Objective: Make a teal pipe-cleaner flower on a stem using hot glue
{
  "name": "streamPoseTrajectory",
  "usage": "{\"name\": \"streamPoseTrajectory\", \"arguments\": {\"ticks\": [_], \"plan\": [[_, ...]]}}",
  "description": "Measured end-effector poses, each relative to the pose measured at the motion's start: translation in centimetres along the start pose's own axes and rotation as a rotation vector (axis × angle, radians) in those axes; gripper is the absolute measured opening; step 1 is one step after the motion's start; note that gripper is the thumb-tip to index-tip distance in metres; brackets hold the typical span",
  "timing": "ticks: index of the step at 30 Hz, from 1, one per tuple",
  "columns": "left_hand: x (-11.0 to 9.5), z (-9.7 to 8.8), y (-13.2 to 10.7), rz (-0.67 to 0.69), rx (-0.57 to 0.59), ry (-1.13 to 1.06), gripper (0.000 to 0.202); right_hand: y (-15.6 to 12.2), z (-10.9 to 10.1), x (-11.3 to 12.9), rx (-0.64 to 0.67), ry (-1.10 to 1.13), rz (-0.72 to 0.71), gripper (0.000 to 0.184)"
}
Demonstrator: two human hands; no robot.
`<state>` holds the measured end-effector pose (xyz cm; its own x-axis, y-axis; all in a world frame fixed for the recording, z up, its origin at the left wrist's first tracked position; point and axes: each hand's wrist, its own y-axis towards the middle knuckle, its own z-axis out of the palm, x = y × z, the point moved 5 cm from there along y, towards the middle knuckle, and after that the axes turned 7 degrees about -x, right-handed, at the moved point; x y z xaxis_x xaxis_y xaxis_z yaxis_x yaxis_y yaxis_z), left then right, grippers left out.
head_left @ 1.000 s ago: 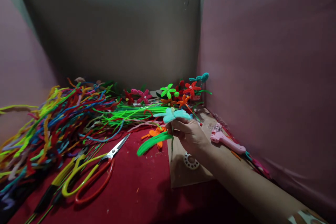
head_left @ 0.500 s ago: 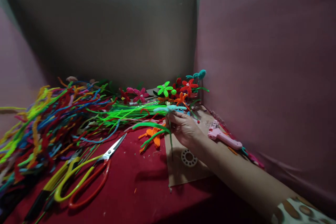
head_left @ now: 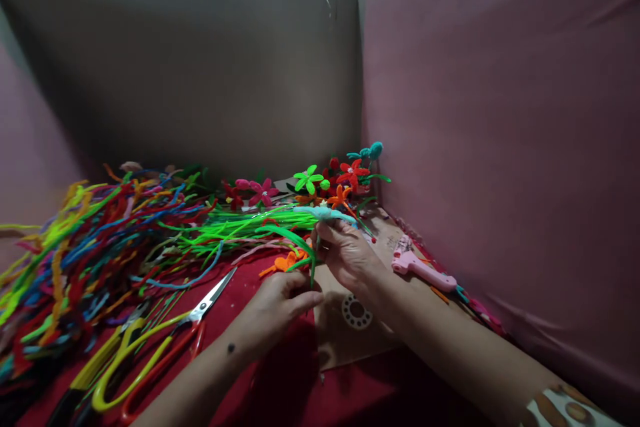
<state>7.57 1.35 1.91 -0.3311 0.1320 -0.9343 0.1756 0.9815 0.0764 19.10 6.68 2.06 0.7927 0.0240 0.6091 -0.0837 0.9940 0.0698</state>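
My right hand [head_left: 347, 257] is closed in a pinch just under the head of a light-blue pipe-cleaner flower [head_left: 325, 213], which it holds up over the brown board. Long green pipe-cleaner leaves [head_left: 285, 232] branch off its stem to the left. At the lower stem is my left hand [head_left: 285, 300], thumb and fingers closing around it; the fingertips are partly hidden. Just behind the left hand, an orange pipe-cleaner flower [head_left: 286, 262] lies on the red cloth.
Yellow-and-red-handled scissors [head_left: 203, 307] and yellow-handled pliers [head_left: 107, 353] lie at left, beside a heap of coloured pipe cleaners [head_left: 110, 240]. Finished flowers [head_left: 309, 179] stand at the back. A pink glue gun [head_left: 423, 268] and a white ring [head_left: 357, 311] are at right, near the pink wall [head_left: 500, 133].
My left hand has come in from the lower left to the flower's stem. The right hand still holds the light-blue flower in about the same place. The view has shifted slightly.
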Motion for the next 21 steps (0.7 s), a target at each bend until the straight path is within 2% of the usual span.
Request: {"name": "streamPoseTrajectory", "arguments": {"ticks": [3,7,9,11,13,14,15,16,18,19,21], "plan": [[0.0,1.1,1.5,-0.087,0.084,0.009,0.022,-0.3,0.0,0.1,0.064,-0.092,-0.021,0.020],[0.3,0.9,2.3,-0.059,0.035,-0.005,0.019,-0.8,-0.2,-0.8,0.224,-0.312,-0.003,0.019],[0.8,0.7,2.7,-0.057,0.026,0.052,0.020,-0.9,-0.6,-0.9,0.203,-0.437,-0.058,0.013],[1.3,0.4,2.8,-0.047,0.016,0.099,0.023,-0.8,-1.1,-0.8,0.120,-0.551,-0.113,0.009],[0.9,-0.9,2.5,0.113,-0.094,0.206,0.023,-0.7,-1.3,-0.7,0.050,-0.610,-0.128,0.010],[0.2,-1.8,2.1,0.281,-0.213,0.318,0.020,-0.7,-1.3,-0.6,0.035,-0.618,-0.124,0.012],[-0.7,-2.9,1.4,0.481,-0.379,0.453,0.016,-0.7,-1.3,-0.7,0.031,-0.622,-0.118,0.012],[-1.3,-3.8,0.7,0.616,-0.519,0.584,0.015,-0.6,-1.3,-0.7,0.029,-0.624,-0.114,0.013],[-1.9,-5.1,-0.4,0.775,-0.745,0.763,0.024,-0.7,-1.2,-0.9,0.031,-0.643,-0.119,0.013],[-2.1,-5.3,-0.6,0.819,-0.788,0.832,0.029,-0.7,-1.2,-1.0,0.037,-0.664,-0.129,0.013],[-2.2,-5.3,-0.3,0.883,-0.794,0.944,0.036,-0.9,-1.2,-1.1,0.046,-0.712,-0.161,0.013]]}}
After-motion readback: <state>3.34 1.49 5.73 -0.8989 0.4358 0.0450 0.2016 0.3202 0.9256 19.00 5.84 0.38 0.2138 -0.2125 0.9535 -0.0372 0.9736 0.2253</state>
